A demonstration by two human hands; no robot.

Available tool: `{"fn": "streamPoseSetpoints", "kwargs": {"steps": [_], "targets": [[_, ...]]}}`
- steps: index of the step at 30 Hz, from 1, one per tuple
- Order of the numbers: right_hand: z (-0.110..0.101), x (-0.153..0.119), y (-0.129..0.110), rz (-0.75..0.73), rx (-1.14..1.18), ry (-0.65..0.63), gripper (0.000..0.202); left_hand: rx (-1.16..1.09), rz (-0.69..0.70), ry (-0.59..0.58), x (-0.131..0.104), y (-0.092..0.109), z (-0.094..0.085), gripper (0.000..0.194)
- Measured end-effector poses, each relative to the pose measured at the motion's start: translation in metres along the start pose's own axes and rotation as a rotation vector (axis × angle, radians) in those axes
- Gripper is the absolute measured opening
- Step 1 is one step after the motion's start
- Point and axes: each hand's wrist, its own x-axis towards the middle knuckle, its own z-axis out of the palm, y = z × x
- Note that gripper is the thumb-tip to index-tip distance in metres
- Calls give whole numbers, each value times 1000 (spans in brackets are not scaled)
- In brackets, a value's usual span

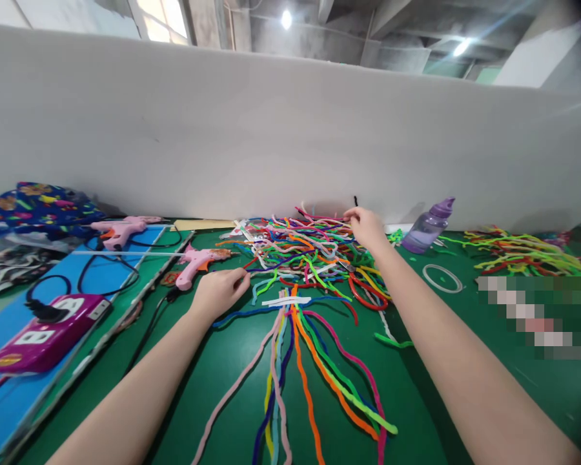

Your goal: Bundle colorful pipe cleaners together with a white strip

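Observation:
A heap of many-coloured pipe cleaners (295, 248) lies against the white partition. At its back right edge, my right hand (365, 226) has thumb and fingers pinched where a pink strand ends. My left hand (223, 287) rests near the table at the heap's left front, fingers curled together; whatever they hold, if anything, is hidden. Between my forearms, a bundle of long pipe cleaners (297, 349) fans out toward me, in pink, blue, yellow, orange, green and magenta. A white strip (285, 301) crosses the upper end of this bundle.
Left of my left hand lies a pink glue gun (191, 266), with another glue gun (121, 229) behind. A purple power strip (46, 332) sits on a blue board (4, 413). Rightward are a purple bottle (423, 229), a clear ring (442, 278) and more pipe cleaners (527, 252).

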Motion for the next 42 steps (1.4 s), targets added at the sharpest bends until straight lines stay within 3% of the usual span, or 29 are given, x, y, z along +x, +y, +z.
{"fn": "streamPoseSetpoints", "kwargs": {"steps": [9,20,24,28,31,35,42], "targets": [[32,42,16,2,-173,-275,28,-13,-3,-21,2,-2,1,36],[46,43,24,99,-196,-245,26,-33,7,-38,2,-4,5,35],[38,40,14,35,-125,-114,30,-40,11,-48,2,-3,3,35],[14,28,-8,-68,14,58,36,-47,9,-49,2,-2,3,36],[-7,6,-29,-171,294,265,29,-47,8,-56,1,-3,2,36],[-24,-31,-51,-120,337,416,21,-29,10,-51,0,-3,1,35],[-8,-62,-52,-400,104,19,18,20,46,-4,-1,-2,4,36]]}}
